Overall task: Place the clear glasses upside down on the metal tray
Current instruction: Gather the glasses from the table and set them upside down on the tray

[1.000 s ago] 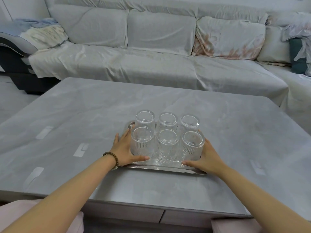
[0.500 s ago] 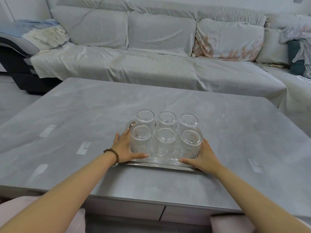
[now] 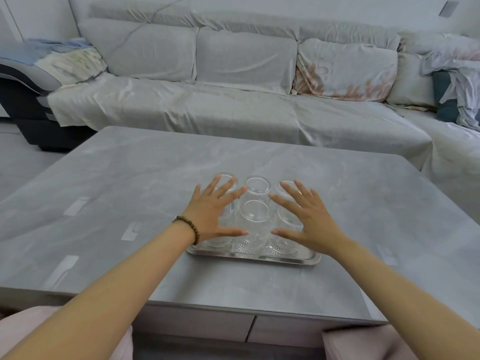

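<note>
Several clear ribbed glasses [image 3: 255,222] stand upside down in two rows on the metal tray [image 3: 293,259], near the table's front edge. My left hand [image 3: 213,213], with a bead bracelet at the wrist, hovers flat above the left glasses, fingers spread and empty. My right hand [image 3: 307,219] hovers the same way over the right glasses, holding nothing. Both hands partly hide the outer glasses; the middle pair shows between them.
The tray rests on a grey marble-look table [image 3: 130,183] with drawers under its front edge. A grey covered sofa [image 3: 207,100] with cushions stands behind it. Pink cloth on my knees [image 3: 363,344] shows at the bottom.
Both hands have let go of the tray's sides and lifted, now hovering open above the glasses. The view has tilted slightly upward.
</note>
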Available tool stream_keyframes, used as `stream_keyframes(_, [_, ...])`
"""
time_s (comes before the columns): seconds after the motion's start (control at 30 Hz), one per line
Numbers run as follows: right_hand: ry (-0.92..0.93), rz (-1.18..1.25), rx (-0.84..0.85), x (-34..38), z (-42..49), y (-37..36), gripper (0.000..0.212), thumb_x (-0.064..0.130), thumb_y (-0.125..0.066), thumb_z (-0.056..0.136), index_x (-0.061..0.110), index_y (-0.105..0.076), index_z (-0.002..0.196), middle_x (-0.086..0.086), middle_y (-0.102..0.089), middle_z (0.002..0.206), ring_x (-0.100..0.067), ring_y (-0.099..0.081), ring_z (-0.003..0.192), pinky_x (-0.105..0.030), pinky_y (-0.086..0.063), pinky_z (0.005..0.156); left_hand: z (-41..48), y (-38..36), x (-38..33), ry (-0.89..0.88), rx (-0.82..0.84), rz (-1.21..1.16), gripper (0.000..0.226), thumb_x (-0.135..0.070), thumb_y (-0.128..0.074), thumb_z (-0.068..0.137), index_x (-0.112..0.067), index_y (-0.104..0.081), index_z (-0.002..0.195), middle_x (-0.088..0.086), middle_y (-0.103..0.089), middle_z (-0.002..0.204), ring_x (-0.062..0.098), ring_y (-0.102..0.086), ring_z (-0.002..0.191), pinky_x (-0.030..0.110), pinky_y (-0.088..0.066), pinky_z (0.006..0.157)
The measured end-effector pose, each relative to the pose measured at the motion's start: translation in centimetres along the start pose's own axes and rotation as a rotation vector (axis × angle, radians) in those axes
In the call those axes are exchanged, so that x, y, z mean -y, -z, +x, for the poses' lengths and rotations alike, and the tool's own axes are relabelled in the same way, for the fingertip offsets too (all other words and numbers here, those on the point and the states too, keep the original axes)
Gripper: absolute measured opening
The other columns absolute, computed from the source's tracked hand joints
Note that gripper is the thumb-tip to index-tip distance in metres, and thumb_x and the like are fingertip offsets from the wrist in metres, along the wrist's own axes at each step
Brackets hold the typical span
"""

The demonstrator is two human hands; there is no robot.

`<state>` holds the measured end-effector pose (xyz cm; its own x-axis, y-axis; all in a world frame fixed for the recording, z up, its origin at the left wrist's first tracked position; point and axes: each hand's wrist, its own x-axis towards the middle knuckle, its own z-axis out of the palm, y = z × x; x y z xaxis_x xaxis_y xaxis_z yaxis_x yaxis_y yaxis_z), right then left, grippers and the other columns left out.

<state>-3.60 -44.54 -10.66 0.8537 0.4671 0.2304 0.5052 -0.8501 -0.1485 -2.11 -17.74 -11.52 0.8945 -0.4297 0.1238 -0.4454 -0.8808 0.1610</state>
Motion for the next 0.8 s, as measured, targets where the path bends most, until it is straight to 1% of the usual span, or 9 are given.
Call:
stream_keyframes(0.07, [0.02, -0.079, 0.065, 0.1, 0.5, -0.1, 0.073, 0.075, -0.038, 0.078, 0.049, -0.02, 0.144, 0.008, -0.011, 0.162, -0.021, 0.0, 0.15, -0.048, -0.004, 0.119, 0.6, -0.2, -0.4, 0.027, 0.055, 0.039, 0.097, -0.089, -0.032, 0.06, -0.052, 0.005, 0.142, -0.012, 0.006, 0.16, 0.023, 0.012, 0.146, 0.06, -0.004, 0.114])
stream_keyframes(0.1, [0.022, -0.086, 0.094, 0.2, 0.7, -0.2, 0.071, 0.075, -0.035, 0.079, 0.051, -0.018, 0.144, 0.008, -0.011, 0.162, -0.02, -0.001, 0.15, -0.047, -0.005, 0.119, 0.8, -0.2, -0.5, 0.039, 0.071, 0.047, 0.093, -0.087, -0.031, 0.063, -0.052, 0.002, 0.142, -0.011, 0.005, 0.16, 0.024, 0.011, 0.146, 0.059, -0.005, 0.114])
stream_keyframes(0.17, [0.012, -0.064, 0.141, 0.3, 0.8, -0.6, 0.068, 0.078, -0.023, 0.078, 0.056, -0.012, 0.141, 0.009, -0.013, 0.161, -0.019, -0.004, 0.15, -0.047, -0.005, 0.12, 1.0, -0.3, -0.7, 0.051, 0.088, 0.066, 0.085, -0.083, -0.03, 0.068, -0.052, -0.003, 0.143, -0.009, 0.001, 0.16, 0.025, 0.006, 0.147, 0.054, -0.009, 0.114])
stream_keyframes(0.23, [-0.001, -0.029, 0.139, 0.4, 0.7, -0.8, 0.066, 0.077, -0.02, 0.078, 0.056, -0.013, 0.14, 0.008, -0.017, 0.161, -0.019, -0.007, 0.15, -0.046, -0.007, 0.12, 1.2, -0.3, -0.7, 0.053, 0.087, 0.08, 0.08, -0.08, -0.03, 0.072, -0.051, -0.006, 0.143, -0.008, -0.002, 0.16, 0.026, 0.002, 0.147, 0.05, -0.012, 0.114])
stream_keyframes(0.33, [0.006, 0.001, 0.109, 0.2, 1.0, -0.9, 0.057, 0.065, -0.033, 0.088, 0.05, -0.026, 0.142, 0.006, -0.023, 0.159, -0.02, -0.011, 0.149, -0.045, -0.01, 0.119, 1.2, -0.4, -0.9, 0.069, 0.091, 0.09, 0.077, -0.078, -0.029, 0.075, -0.05, -0.007, 0.144, -0.007, -0.003, 0.16, 0.027, 0.002, 0.147, 0.049, -0.012, 0.115])
stream_keyframes(0.43, [0.014, 0.03, 0.104, -0.1, 1.0, -0.9, 0.052, 0.057, -0.039, 0.092, 0.048, -0.03, 0.142, 0.006, -0.026, 0.158, -0.02, -0.013, 0.149, -0.045, -0.011, 0.119, 1.2, -0.5, -1.2, 0.092, 0.1, 0.075, 0.077, -0.077, -0.028, 0.076, -0.049, -0.007, 0.144, -0.007, -0.002, 0.16, 0.027, 0.003, 0.147, 0.051, -0.011, 0.117])
stream_keyframes(0.63, [0.027, 0.074, 0.14, -0.4, 1.3, -0.4, 0.052, 0.052, -0.043, 0.092, 0.046, -0.031, 0.142, 0.006, -0.027, 0.158, -0.018, -0.012, 0.149, -0.041, -0.005, 0.119, 1.2, -0.9, -1.4, 0.112, 0.088, 0.083, 0.079, -0.079, -0.023, 0.073, -0.049, -0.005, 0.144, -0.005, -0.001, 0.161, 0.029, 0.003, 0.147, 0.051, -0.011, 0.117])
stream_keyframes(0.8, [0.031, 0.057, 0.123, -0.4, 1.2, -0.6, 0.052, 0.053, -0.043, 0.092, 0.045, -0.032, 0.142, 0.006, -0.03, 0.157, -0.019, -0.014, 0.149, -0.042, -0.007, 0.119, 1.3, -0.8, -1.3, 0.1, 0.087, 0.065, 0.078, -0.079, -0.026, 0.074, -0.05, -0.007, 0.144, -0.005, -0.002, 0.161, 0.029, 0.003, 0.147, 0.052, -0.01, 0.116])
